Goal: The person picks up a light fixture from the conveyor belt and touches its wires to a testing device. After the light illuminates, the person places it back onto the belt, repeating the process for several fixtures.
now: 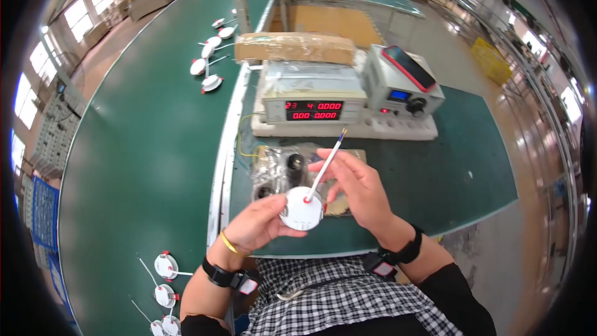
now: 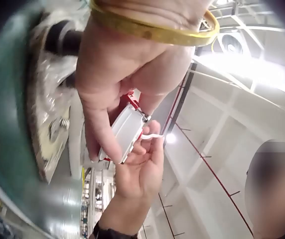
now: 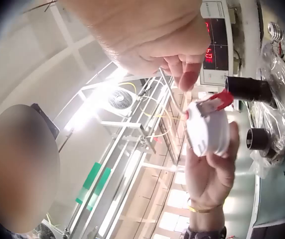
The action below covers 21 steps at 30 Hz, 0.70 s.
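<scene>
A round white downlight with red-tipped spring clips is held by its rim in my left hand, thumb on one side and fingers beneath. Its back faces up in the head view. From it a white cable rises at a slant, coloured wire ends showing at its tip. My right hand has its fingers bent around the middle of this cable. In the right wrist view the clip stands against the lamp's side. Both hands are raised over a board with black sockets, wrapped in clear plastic.
Behind the board stand a meter with red digits and a control box with a knob, a phone lying on top. A long cardboard-coloured package sits behind. More downlights lie on the green bench at left.
</scene>
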Each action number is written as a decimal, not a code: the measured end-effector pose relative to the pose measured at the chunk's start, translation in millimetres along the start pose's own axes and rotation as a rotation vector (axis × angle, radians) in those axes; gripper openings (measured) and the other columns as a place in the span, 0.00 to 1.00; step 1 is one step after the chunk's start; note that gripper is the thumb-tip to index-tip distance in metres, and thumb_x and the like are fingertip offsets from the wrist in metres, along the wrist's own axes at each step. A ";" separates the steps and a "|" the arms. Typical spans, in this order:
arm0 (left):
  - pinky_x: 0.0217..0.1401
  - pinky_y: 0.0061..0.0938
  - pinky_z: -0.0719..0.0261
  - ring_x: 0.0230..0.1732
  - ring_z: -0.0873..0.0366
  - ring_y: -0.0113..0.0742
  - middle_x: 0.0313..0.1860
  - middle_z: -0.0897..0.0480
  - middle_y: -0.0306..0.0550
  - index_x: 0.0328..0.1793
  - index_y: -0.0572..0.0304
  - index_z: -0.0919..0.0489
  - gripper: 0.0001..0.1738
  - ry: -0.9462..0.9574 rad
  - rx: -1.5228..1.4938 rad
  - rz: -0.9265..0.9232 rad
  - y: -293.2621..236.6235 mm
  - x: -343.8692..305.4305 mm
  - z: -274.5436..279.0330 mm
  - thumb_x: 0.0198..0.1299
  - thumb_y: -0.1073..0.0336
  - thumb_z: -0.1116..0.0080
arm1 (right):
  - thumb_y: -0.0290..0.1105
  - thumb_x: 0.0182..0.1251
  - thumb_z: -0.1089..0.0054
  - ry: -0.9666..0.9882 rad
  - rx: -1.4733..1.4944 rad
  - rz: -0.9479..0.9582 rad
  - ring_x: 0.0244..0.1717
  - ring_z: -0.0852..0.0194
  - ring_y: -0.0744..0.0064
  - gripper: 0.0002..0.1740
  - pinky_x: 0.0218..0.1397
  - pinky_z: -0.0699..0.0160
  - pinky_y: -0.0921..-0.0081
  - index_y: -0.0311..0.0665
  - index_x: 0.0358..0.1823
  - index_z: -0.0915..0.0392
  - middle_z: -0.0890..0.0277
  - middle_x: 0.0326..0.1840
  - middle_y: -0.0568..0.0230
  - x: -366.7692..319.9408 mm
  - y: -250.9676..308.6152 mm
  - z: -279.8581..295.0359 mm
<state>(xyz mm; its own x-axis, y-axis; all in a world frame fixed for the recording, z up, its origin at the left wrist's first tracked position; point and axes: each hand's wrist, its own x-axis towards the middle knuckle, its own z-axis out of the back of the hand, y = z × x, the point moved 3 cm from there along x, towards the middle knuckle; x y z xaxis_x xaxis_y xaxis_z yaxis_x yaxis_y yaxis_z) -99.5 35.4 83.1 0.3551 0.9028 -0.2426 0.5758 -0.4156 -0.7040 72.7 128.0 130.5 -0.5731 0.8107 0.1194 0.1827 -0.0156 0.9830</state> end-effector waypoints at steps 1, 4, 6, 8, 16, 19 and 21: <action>0.60 0.42 0.23 0.58 0.24 0.45 0.59 0.25 0.54 0.66 0.70 0.34 0.27 0.029 -0.026 0.039 15.2 4.6 -8.0 0.72 0.54 0.58 | 0.36 0.76 0.58 -0.017 -0.027 0.040 0.40 0.23 0.77 0.18 0.32 0.24 0.84 0.28 0.54 0.28 0.21 0.44 0.58 -7.4 0.9 4.7; 0.60 0.35 0.25 0.58 0.23 0.41 0.57 0.22 0.52 0.64 0.67 0.30 0.24 -0.018 0.334 0.044 39.8 18.7 -17.3 0.70 0.57 0.52 | 0.34 0.74 0.55 -0.084 -0.143 0.006 0.27 0.27 0.85 0.14 0.27 0.28 0.87 0.30 0.46 0.24 0.21 0.31 0.65 -36.3 0.3 21.7; 0.57 0.30 0.26 0.54 0.22 0.39 0.53 0.20 0.52 0.62 0.63 0.27 0.20 -0.261 0.975 -0.355 29.0 23.8 -33.7 0.66 0.63 0.46 | 0.32 0.72 0.52 -0.133 -0.261 0.044 0.20 0.31 0.87 0.12 0.22 0.32 0.86 0.32 0.42 0.22 0.24 0.23 0.68 -49.6 -7.2 29.4; 0.58 0.34 0.27 0.54 0.23 0.49 0.52 0.20 0.53 0.61 0.62 0.26 0.22 -0.333 1.258 -0.724 4.8 28.1 -64.0 0.60 0.69 0.42 | 0.32 0.72 0.52 -0.148 -0.277 0.017 0.19 0.31 0.87 0.11 0.22 0.32 0.86 0.32 0.43 0.22 0.24 0.23 0.68 -61.1 -7.2 33.4; 0.66 0.46 0.34 0.59 0.26 0.49 0.49 0.19 0.47 0.55 0.58 0.21 0.22 -0.277 1.641 -1.130 -2.2 47.9 -105.8 0.52 0.76 0.39 | 0.30 0.71 0.51 -0.198 -0.350 0.011 0.17 0.33 0.86 0.10 0.20 0.33 0.85 0.31 0.41 0.22 0.24 0.23 0.67 -79.5 -6.3 36.9; 0.67 0.47 0.35 0.60 0.27 0.50 0.48 0.18 0.45 0.52 0.57 0.20 0.18 -0.327 1.749 -1.130 -1.5 46.0 -104.3 0.53 0.75 0.39 | 0.30 0.71 0.51 -0.261 -0.246 0.031 0.16 0.33 0.87 0.10 0.19 0.34 0.85 0.31 0.41 0.23 0.24 0.24 0.67 -80.6 -7.3 36.3; 0.66 0.45 0.34 0.61 0.27 0.47 0.51 0.19 0.46 0.55 0.58 0.21 0.18 -0.307 1.694 -1.094 2.7 48.0 -93.3 0.57 0.74 0.41 | 0.30 0.72 0.51 -0.264 -0.196 0.054 0.17 0.33 0.87 0.10 0.20 0.33 0.86 0.30 0.42 0.23 0.24 0.25 0.67 -78.7 -10.9 35.6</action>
<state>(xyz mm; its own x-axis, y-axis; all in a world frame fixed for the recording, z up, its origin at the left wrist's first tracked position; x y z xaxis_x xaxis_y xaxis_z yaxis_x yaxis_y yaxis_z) -12.2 67.3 131.8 0.1922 0.7139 0.6734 -0.7677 0.5368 -0.3500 144.3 85.1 105.4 -0.3352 0.9290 0.1570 0.0355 -0.1540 0.9874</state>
